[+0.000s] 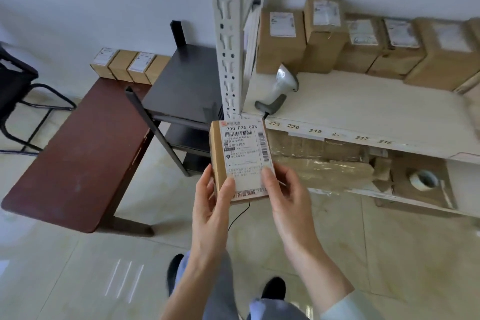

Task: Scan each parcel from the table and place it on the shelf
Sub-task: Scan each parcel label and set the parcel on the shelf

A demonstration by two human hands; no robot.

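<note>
Head view: one parcel [241, 158] is held by both the left hand [211, 205] and the right hand [285, 195], many boxes [363, 41] are lined up on the shelf [363, 112], and four more [130, 65] are left on the table [78, 150].

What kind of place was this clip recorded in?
Probably a small parcel pickup or sorting room: labelled cardboard parcels line a metal shelf with numbered slot tags, and a barcode scanner lies there.

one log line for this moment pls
left hand: holds brown cardboard parcel | right hand: holds same parcel | grey handheld scanner: lying on white shelf
</note>
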